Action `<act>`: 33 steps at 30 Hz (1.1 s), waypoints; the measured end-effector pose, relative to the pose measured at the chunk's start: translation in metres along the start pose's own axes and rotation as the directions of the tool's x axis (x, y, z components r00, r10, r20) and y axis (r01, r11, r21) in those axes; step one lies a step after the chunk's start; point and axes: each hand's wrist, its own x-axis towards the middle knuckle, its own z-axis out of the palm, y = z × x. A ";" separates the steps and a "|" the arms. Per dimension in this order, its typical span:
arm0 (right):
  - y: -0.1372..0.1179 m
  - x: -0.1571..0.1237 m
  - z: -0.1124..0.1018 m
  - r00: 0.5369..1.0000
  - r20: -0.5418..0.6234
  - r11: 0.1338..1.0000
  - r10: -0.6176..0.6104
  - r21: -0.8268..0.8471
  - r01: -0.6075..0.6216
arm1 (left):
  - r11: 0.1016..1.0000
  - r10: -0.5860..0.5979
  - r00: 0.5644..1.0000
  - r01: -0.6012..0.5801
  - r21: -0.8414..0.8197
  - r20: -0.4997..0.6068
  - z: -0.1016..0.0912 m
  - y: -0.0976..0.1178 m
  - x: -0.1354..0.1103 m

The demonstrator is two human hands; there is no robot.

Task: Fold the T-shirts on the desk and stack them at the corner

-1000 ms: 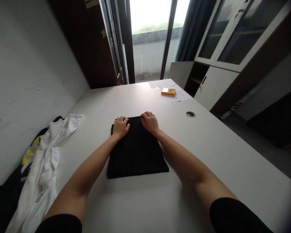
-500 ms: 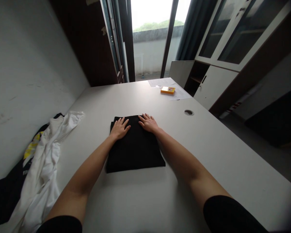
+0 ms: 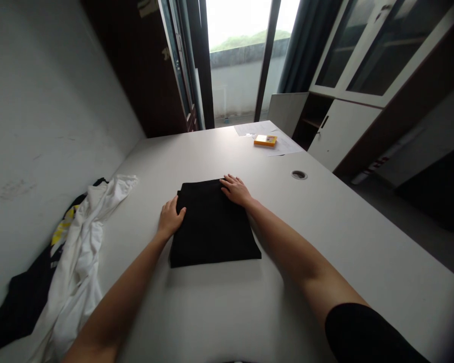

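Note:
A folded black garment (image 3: 214,229) lies flat on the white table (image 3: 212,312) in front of me; its exact kind I cannot tell. My left hand (image 3: 170,217) rests at its left edge, the thumb over the cloth and the other fingers along the side. At the far right corner my right hand (image 3: 236,190) lies on the fabric with fingers stretched out. Neither hand grips the cloth.
White clothing (image 3: 91,242) and a black garment with a yellow print (image 3: 30,287) lie along the left wall. At the back right an orange box (image 3: 265,140) sits on papers (image 3: 287,146). A round cable hole (image 3: 298,175) is set in the tabletop.
My left hand has slid left, from on top of the black garment to its left edge. My right hand stays near the far right corner. The view has shifted slightly.

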 end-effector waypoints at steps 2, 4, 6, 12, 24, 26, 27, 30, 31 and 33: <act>-0.001 0.000 0.000 0.999 0.036 1.000 -0.004 0.003 0.004 | 1.000 -0.001 0.999 0.000 -0.015 -0.033 -0.011 0.005 -0.021; -0.004 0.000 0.000 0.999 0.048 1.000 -0.012 -0.005 0.012 | 0.999 0.004 0.999 -0.006 -0.043 -0.033 -0.025 0.009 -0.042; -0.010 0.000 -0.003 0.998 0.028 0.999 -0.049 -0.008 0.049 | 0.995 0.010 1.000 -0.008 -0.102 0.020 -0.040 0.013 -0.062; -0.059 0.012 0.000 0.949 0.074 0.944 -0.307 0.152 0.294 | 0.898 -0.053 0.931 0.202 -0.390 0.360 -0.071 0.019 -0.111; -0.136 0.064 0.032 0.889 0.251 0.923 -0.383 0.138 0.359 | 0.739 0.040 0.844 0.335 -0.584 0.535 -0.101 0.015 -0.165; -0.139 0.061 0.039 0.898 0.231 0.926 -0.375 0.133 0.352 | 0.678 0.015 0.850 0.378 -0.630 0.526 -0.104 0.012 -0.169; -0.140 0.059 0.042 0.903 0.215 0.927 -0.372 0.137 0.349 | 0.637 -0.006 0.850 0.410 -0.653 0.527 -0.105 0.011 -0.169; -0.141 0.055 0.047 0.917 0.169 0.927 -0.362 0.170 0.334 | 0.454 -0.040 0.799 0.549 -0.702 0.600 -0.106 0.013 -0.166; -0.141 0.054 0.047 0.920 0.159 0.926 -0.359 0.180 0.331 | 0.381 -0.028 0.771 0.597 -0.706 0.636 -0.104 0.015 -0.163; -0.141 0.054 0.048 0.919 0.149 0.923 -0.364 0.194 0.334 | 0.269 -0.006 0.740 0.649 -0.712 0.673 -0.101 0.019 -0.160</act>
